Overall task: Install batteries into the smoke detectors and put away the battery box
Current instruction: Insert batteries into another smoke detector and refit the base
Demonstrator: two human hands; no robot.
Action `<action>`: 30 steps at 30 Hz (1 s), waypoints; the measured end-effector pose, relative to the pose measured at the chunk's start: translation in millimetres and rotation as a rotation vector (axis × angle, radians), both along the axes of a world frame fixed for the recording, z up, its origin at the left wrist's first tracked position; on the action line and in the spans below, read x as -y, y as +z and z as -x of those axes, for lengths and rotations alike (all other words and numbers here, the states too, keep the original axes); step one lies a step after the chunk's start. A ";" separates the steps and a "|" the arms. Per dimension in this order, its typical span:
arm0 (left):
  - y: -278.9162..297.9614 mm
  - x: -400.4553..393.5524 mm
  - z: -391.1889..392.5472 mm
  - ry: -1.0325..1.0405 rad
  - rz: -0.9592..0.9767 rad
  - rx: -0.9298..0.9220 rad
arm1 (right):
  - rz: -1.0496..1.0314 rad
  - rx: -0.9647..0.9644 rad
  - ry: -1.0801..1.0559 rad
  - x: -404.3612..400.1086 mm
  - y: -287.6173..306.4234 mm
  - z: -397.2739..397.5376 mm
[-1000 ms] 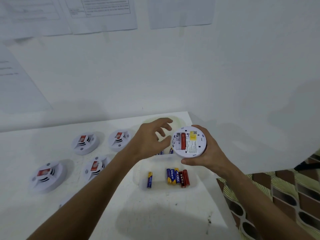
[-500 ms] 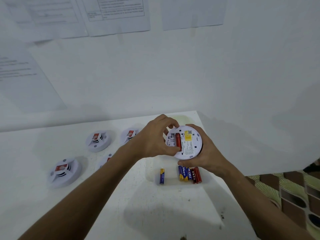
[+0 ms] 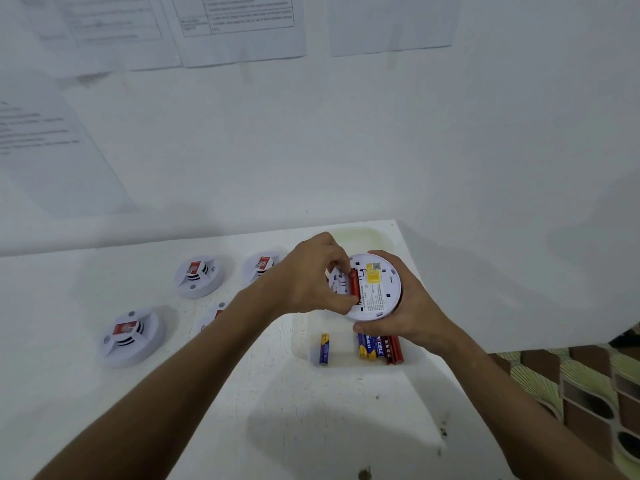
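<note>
Midway through: right hand (image 3: pixel 398 313) cupping upturned smoke detector (image 3: pixel 375 287) above battery box (image 3: pixel 301 341), left hand (image 3: pixel 311 275) pinching red battery (image 3: pixel 354 285) into its slot; spare batteries (image 3: pixel 379 349) and four detectors (image 3: pixel 199 277) waiting, box not yet stowed.

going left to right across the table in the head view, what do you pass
Nearest-left smoke detector → far-left smoke detector → left hand → lone blue battery → held smoke detector → right hand. The two detectors partly hidden behind the left forearm are left out.
</note>
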State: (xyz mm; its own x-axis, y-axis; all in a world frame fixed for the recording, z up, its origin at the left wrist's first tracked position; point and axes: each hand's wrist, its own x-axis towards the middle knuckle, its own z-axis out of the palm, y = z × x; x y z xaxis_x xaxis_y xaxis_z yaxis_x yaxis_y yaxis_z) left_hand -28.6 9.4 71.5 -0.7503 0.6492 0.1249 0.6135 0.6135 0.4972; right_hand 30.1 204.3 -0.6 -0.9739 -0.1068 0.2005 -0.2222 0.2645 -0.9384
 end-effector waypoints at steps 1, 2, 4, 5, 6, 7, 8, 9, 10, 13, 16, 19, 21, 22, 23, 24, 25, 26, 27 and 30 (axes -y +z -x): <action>-1.4 -0.4 -0.3 -0.001 -0.002 0.011 | -0.001 0.001 0.002 -0.4 0.1 -0.1; -3.2 -0.5 -0.6 0.002 -0.009 0.024 | -0.004 0.000 0.002 -0.6 -0.4 -0.2; -5.9 -0.9 -1.0 0.012 -0.034 0.041 | -0.005 -0.002 -0.005 -1.0 -1.0 -0.1; -7.1 -1.4 -1.3 0.016 -0.049 0.047 | -0.001 0.000 -0.006 -1.4 -1.3 0.1; -8.2 -1.7 -1.5 0.020 -0.062 0.052 | 0.002 0.002 -0.007 -1.8 -1.4 0.2; -9.3 -2.0 -1.2 0.024 -0.074 0.057 | 0.002 0.000 -0.009 -1.9 -1.6 0.3; -10.2 -2.0 -1.2 0.028 -0.085 0.062 | 0.001 -0.002 -0.010 -1.9 -1.5 0.1; -10.9 -2.1 -1.3 0.032 -0.093 0.066 | 0.001 -0.002 -0.010 -1.7 -1.6 0.1; -11.4 -2.1 -1.4 0.035 -0.096 0.069 | 0.002 0.000 -0.009 -1.5 -1.6 0.3; -11.9 -1.9 -0.8 0.046 -0.090 0.087 | 0.002 -0.007 -0.011 -0.4 -1.2 1.4; -12.8 -1.7 0.7 0.059 -0.089 0.110 | -0.003 -0.014 -0.004 0.8 1.2 2.8; -13.1 -2.7 -0.4 0.074 -0.071 0.122 | -0.024 -0.006 0.010 0.9 1.4 4.1; -12.3 -3.9 -1.7 0.080 -0.058 0.125 | -0.034 0.000 0.015 0.8 1.4 4.5; -11.8 -4.4 -2.3 0.085 -0.051 0.125 | -0.039 0.000 0.016 1.0 1.2 4.8; -11.3 -4.9 -3.0 0.090 -0.045 0.124 | -0.043 -0.002 0.018 1.0 0.8 5.0; -11.0 -5.2 -3.9 0.096 -0.040 0.125 | -0.047 -0.003 0.020 0.9 0.1 5.0; -10.7 -5.4 -5.1 0.103 -0.035 0.127 | -0.049 -0.004 0.020 1.0 -0.8 4.9; -10.3 -5.5 -6.3 0.108 -0.030 0.130 | -0.053 -0.005 0.019 1.2 -1.3 4.2; -9.7 -5.7 -7.6 0.111 -0.023 0.131 | -0.059 -0.006 0.016 1.6 -2.0 3.6; -8.2 -7.1 -9.9 0.108 -0.003 0.128 | -0.068 0.001 0.012 1.6 -2.8 2.0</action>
